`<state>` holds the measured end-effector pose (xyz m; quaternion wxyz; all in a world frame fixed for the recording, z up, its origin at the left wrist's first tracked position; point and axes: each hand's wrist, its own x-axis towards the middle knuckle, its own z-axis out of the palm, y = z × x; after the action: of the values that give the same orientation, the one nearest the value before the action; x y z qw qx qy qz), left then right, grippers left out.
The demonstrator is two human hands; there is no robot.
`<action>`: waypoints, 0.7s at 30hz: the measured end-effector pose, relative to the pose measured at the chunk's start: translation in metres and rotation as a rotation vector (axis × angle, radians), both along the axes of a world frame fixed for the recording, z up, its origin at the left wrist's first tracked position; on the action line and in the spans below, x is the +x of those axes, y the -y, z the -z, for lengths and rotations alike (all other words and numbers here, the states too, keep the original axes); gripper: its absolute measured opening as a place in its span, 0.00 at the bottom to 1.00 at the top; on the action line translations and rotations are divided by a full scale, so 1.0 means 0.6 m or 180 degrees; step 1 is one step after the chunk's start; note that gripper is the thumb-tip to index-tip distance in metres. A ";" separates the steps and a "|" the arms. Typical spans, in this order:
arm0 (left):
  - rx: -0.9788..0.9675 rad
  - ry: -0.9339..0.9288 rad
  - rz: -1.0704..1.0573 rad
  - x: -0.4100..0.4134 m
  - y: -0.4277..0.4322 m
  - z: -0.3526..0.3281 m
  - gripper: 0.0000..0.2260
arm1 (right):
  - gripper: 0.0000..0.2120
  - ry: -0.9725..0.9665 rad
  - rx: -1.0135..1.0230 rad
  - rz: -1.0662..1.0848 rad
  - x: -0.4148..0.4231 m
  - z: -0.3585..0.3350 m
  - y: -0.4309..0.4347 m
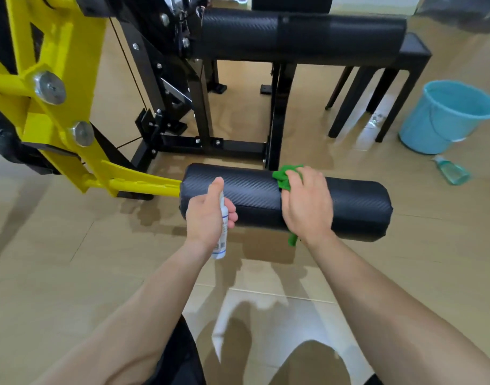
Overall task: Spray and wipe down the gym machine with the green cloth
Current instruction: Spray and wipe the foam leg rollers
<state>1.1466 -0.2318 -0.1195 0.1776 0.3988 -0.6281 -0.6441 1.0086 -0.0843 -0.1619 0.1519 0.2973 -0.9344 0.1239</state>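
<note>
The gym machine (71,107) fills the far left, yellow arms on a black frame. I'm working its lower roller pad (357,207), at the middle of the scene just above the floor. The pad's long axis runs left to right: its left end sits on a yellow arm, and its right end is free and points right, dipping slightly.

The right hand (307,207) lies over the top of the pad, and its fingers are bent over the green cloth (284,176), pressing it to the cover. One tail of the cloth hangs below the wrist on the near side.

The left hand (207,215) has its fingers curled round the spray bottle (223,240), with one digit on the head. The bottle stands roughly upright, base toward me and head toward the pad. I can't see the nozzle itself.

I judge this to be the wiping step on this pad, with the spray held ready. The next move calls for dragging the cloth along the pad's length and round its underside, then a fresh spray on the left stretch near the bottle.
</note>
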 end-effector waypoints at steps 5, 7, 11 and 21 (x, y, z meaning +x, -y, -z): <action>0.0045 -0.0086 0.0055 -0.029 -0.034 -0.005 0.29 | 0.22 0.0058 0.0135 -0.0794 0.018 -0.001 0.055; 0.0037 -0.0046 0.0129 -0.041 -0.045 -0.004 0.29 | 0.22 -0.0007 0.0163 -0.0698 -0.003 -0.002 0.000; 0.0069 0.0028 0.0309 -0.059 -0.077 0.006 0.29 | 0.21 0.0166 0.0113 0.0036 -0.072 0.002 -0.159; 0.0068 -0.0014 0.0340 -0.044 -0.076 -0.001 0.29 | 0.21 0.0442 -0.1058 0.0849 -0.094 0.008 -0.229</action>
<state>1.1204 -0.1861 -0.1192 0.1400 0.3651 -0.6412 -0.6603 0.9520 0.0530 -0.1667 0.1491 0.1328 -0.9404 0.2753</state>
